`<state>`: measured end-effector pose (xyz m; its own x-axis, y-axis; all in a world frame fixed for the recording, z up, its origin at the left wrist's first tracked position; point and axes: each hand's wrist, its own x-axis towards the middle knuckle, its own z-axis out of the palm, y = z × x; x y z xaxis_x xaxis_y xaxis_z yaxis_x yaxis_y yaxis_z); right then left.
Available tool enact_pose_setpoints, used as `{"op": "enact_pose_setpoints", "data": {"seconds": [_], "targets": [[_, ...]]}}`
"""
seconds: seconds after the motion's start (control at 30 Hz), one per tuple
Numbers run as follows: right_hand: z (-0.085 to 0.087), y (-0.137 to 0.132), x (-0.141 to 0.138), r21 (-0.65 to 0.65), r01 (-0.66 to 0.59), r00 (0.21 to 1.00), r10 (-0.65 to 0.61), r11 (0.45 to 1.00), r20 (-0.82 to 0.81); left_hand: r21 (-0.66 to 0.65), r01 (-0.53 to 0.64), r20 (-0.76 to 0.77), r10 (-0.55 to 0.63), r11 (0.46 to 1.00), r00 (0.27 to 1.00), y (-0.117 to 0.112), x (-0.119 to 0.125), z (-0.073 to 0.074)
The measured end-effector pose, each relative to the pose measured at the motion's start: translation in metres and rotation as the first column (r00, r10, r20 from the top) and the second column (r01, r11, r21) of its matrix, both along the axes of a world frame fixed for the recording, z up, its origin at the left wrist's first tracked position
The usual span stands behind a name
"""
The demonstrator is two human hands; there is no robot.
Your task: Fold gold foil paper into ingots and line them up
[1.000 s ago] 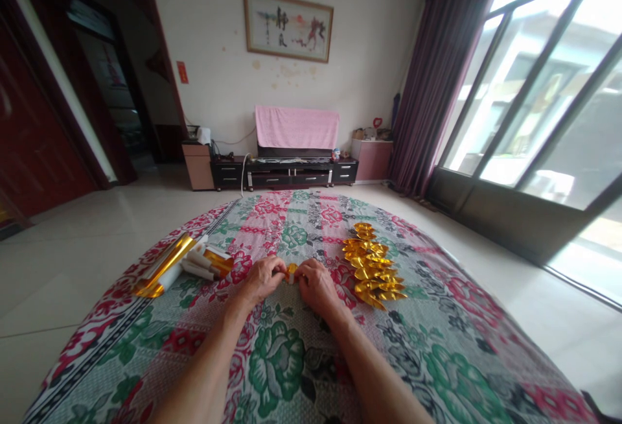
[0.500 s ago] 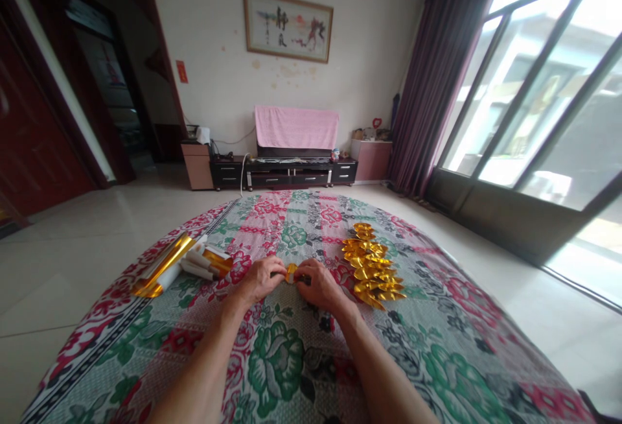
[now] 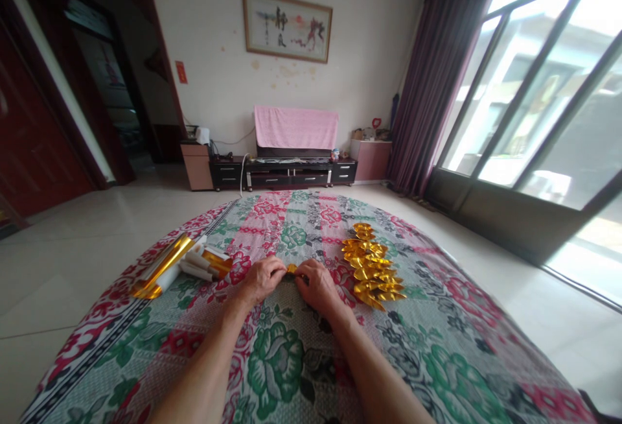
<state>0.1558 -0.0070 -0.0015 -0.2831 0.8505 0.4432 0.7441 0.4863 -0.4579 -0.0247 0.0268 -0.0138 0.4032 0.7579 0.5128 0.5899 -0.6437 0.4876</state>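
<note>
Between my two hands is a small piece of gold foil paper (image 3: pixel 291 269), pinched at both ends just over the cloth. My left hand (image 3: pixel 264 279) has its thumb and fingers closed on the left end. The right end is gripped by my right hand (image 3: pixel 318 283), fingers curled over it. Only a narrow gold strip shows between the fingertips; the rest is covered. To the right lies a cluster of folded gold paper pieces (image 3: pixel 372 265) with pointed tips, overlapping in a row. Rolled sheets of gold paper with white backs (image 3: pixel 168 268) rest on the left.
A round table under a flowered cloth (image 3: pixel 276 356) fills the foreground. Beyond it, a low black cabinet (image 3: pixel 291 174) carries a screen under a pink cloth (image 3: pixel 296 127). Glass doors (image 3: pixel 534 113) and a purple curtain (image 3: pixel 432 74) stand on the right.
The gold paper between my fingers now shows as a narrower strip, its pale patch gone from sight. Both hands have stayed nearly in place.
</note>
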Motion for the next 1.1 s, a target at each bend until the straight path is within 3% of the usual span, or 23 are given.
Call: {"op": "enact_pose_setpoints", "data": {"seconds": [0.27,0.6,1.1], "targets": [[-0.001,-0.001,-0.002,0.035,0.017,0.999,-0.019,0.999,0.034,0.006,0.000,-0.027,0.001,1.000,1.000,0.004,0.003,-0.004],[0.002,-0.003,-0.002,0.020,0.004,1.000,-0.004,1.000,-0.020,0.002,-0.111,-0.130,0.110,0.994,0.985,0.002,0.007,-0.002],[-0.002,0.001,-0.006,0.010,0.067,0.997,-0.066,0.998,-0.026,-0.038,-0.127,-0.085,0.123,0.991,0.989,-0.001,0.010,0.003]]}}
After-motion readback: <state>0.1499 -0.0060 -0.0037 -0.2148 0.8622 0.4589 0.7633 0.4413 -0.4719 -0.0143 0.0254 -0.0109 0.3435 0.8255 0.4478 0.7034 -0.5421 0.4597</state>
